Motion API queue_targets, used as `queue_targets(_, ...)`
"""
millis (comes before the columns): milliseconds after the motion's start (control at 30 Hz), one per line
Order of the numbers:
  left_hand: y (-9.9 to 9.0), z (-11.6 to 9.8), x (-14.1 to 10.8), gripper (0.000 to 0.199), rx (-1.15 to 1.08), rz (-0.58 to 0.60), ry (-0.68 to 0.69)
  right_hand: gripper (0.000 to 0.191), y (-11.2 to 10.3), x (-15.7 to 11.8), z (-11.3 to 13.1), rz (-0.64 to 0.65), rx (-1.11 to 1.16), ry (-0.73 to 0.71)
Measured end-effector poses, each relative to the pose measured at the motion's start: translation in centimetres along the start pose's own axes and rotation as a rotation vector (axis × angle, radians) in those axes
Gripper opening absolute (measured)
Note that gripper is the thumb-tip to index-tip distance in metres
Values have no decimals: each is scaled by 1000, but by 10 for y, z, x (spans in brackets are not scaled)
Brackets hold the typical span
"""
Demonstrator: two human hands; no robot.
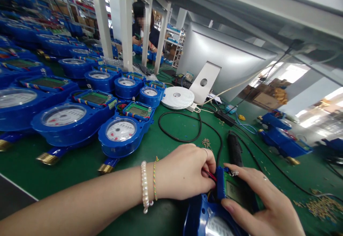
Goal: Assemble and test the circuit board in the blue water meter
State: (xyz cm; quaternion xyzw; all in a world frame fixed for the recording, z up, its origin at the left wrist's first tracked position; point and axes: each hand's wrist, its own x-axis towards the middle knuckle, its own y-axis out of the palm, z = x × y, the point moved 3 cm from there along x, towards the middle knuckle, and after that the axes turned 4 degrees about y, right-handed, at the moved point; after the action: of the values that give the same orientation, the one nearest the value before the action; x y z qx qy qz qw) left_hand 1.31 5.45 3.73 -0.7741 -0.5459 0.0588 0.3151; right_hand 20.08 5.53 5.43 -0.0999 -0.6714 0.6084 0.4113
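Observation:
A blue water meter (pixel 197 216) is in front of me at the bottom, partly cut off by the frame. Its display module (pixel 234 192), a green board with a small LCD in a blue frame, is tilted up above the dial. My right hand (pixel 270 200) grips this module between thumb and fingers. At the module's left edge, my left hand (pixel 184 171) is closed on thin red and black wires (pixel 210 175); its fingertips are partly hidden. Just beyond the module lies a black-handled tool (pixel 234 146), probably a screwdriver.
Several blue water meters (pixel 120 132) stand in rows on the left of the green table. A white reel (pixel 178 97) lies before a silver monitor (pixel 222 61). Loose screws (pixel 323 205) and black cables (pixel 182 139) are on the right and middle. A co-worker (pixel 146 32) is behind the posts.

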Motion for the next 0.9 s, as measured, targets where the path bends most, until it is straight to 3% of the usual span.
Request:
queue_targets(300, -2, 2, -19, 8, -77, -70, 123, 44, -3, 4, 7, -5, -34, -72)
queue_targets(500, 0, 7, -24, 6, -108, -92, 115, 44, -1, 5, 9, 40, -72, -83)
queue_targets(900, 8, 6, -30, 19, -96, -113, 123, 41, 3, 6, 7, 133, -50, 27)
